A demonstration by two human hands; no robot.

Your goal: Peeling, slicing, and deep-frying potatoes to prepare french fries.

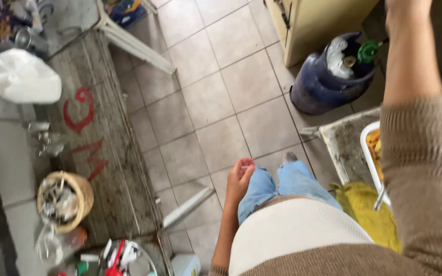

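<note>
Tray (369, 148), white, sat at the right edge of the view on a worn grey desk (341, 140), holding yellowish-orange food pieces; most of it was hidden behind your right sleeve. Your right arm reached up and forward across the tray, and your right hand (407, 6) was cut off by the top edge, so I cannot tell how its fingers stood or what they held. Your left hand (240, 176) hung low beside your left thigh, touching nothing but the blue jeans next to it, fingers (245, 164) loosely curled, narrow, empty. A yellow cloth (367, 207) lay just below the tray, near your waist, with a thin metal handle (379, 199) poking out between cloth and tray. A blue gas cylinder (328, 76) with a green valve stood on the tiled floor (221, 102) beyond the desk, just beside a cream cabinet (313, 23). Well apart on the left, a second, scuffed wooden desk (113, 168) with red paint marks carried a white plastic bag (24, 79), a woven basket (80, 197) with utensils in it, some glassware and a few blurred red and white items near the bottom edge. A white plastic chair leg (134, 43) slanted across the floor near the top.
</note>
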